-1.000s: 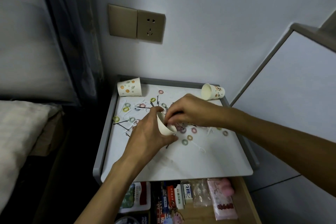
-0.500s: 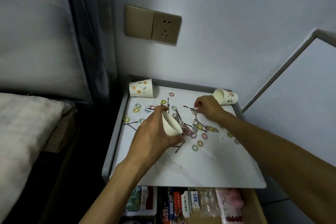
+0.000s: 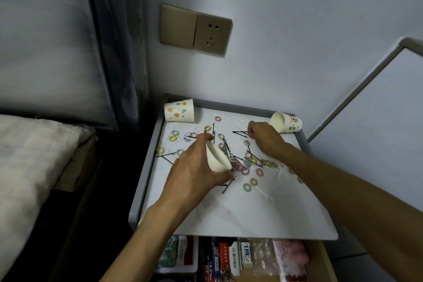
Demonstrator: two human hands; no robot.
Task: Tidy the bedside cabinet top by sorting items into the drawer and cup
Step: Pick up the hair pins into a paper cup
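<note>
the sorting-into-the-cup step is in hand. the left hand (image 3: 192, 167) wraps its fingers and thumb round a plain white paper cup (image 3: 216, 158), held tilted with its mouth toward the far right, just above the middle of the cabinet top (image 3: 251, 217). the right hand (image 3: 263, 136) reaches to the far right corner, fingers curled and bunched at the end of a black hairpin (image 3: 239, 132). it seems to pinch the pin, though the contact is too small to be sure.

more hairpins and many small coloured hair rings (image 3: 247, 186) lie scattered across the middle of the top. a dotted cup (image 3: 179, 111) stands upside down in the far left corner, and a cartoon-print cup (image 3: 286, 122) lies on its side in the far right corner, just beside the right hand. the drawer (image 3: 320, 256) is open under the near edge, holding packets.

the next move likely calls for lifting the pin clear and carrying it back to the tilted cup's mouth.
</note>
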